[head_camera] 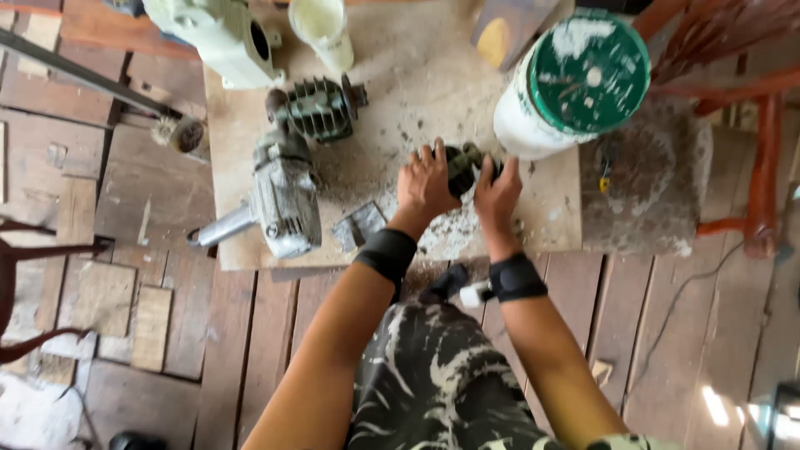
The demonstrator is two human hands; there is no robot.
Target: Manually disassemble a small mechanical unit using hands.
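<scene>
Both my hands close around a small dark metal part [463, 167] lying on a dusty plywood board [400, 100]. My left hand [425, 182] covers its left side with fingers spread over the top. My right hand [497, 193] grips its right side. Black bands wrap both wrists. Much of the part is hidden by my fingers.
A grey power-tool body [283, 196] lies left of my hands, with a finned dark cylinder [321, 107] behind it. A white bucket with a green lid [575, 83] stands right. A pale housing [221, 37] and a white cup [323, 29] sit farther back. Red wooden chair frame [754, 125] at right.
</scene>
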